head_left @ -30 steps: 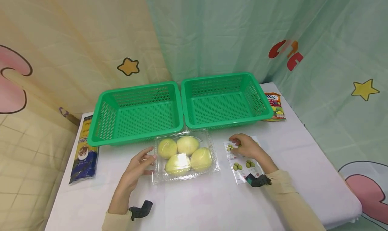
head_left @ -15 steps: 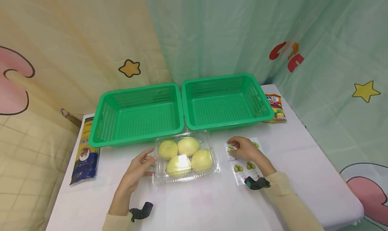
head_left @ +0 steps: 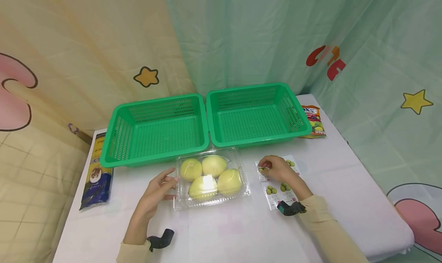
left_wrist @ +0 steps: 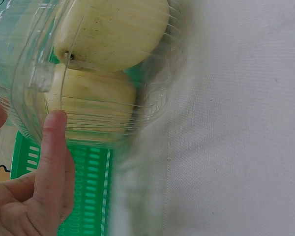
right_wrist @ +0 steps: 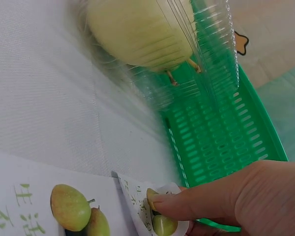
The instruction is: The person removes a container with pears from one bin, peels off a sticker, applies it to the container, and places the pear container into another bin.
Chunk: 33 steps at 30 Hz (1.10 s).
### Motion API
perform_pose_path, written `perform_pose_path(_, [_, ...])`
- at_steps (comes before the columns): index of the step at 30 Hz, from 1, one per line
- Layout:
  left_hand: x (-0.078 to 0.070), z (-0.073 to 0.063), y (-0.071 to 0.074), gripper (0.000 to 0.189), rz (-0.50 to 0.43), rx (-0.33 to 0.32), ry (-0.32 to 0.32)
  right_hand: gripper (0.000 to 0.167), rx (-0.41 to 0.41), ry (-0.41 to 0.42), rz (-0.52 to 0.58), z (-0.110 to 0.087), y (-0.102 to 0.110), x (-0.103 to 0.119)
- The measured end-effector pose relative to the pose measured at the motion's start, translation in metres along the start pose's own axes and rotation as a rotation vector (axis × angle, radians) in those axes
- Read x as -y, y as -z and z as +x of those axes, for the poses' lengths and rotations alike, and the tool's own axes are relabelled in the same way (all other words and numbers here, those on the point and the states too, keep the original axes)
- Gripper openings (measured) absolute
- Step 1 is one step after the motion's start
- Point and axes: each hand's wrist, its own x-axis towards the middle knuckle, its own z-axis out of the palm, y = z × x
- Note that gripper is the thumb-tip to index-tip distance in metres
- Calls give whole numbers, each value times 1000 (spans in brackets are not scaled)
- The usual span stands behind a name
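A clear plastic clamshell box point(head_left: 241, 178) holding several yellow-green pears point(head_left: 214, 166) lies on the table in front of the baskets. My left hand point(head_left: 155, 192) is at its left side. In the left wrist view, a straight finger point(left_wrist: 53, 147) touches the box's ribbed wall. To the right of the box lies a label sheet point(head_left: 274, 201) printed with green fruit. My right hand point(head_left: 280, 170) pinches one label point(right_wrist: 142, 204) near the sheet's upper left. That label bends up from the sheet in the right wrist view, its far edge hidden by the thumb.
Two green perforated baskets, left point(head_left: 165, 134) and right point(head_left: 248, 121), stand side by side behind the box. A blue and yellow bag point(head_left: 96, 178) lies at the left table edge. A colourful snack packet point(head_left: 314, 121) is partly behind the right basket. Curtains point(head_left: 241, 36) hang behind.
My right fingers have drawn in around the label, and its edge now curls up. The left hand and the pear box stay in place.
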Motion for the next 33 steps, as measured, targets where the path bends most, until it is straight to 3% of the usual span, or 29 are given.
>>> perform_pose_path(33, [2,0,1,64,-1,6,-7,4,29,-9,67,-5,8,6])
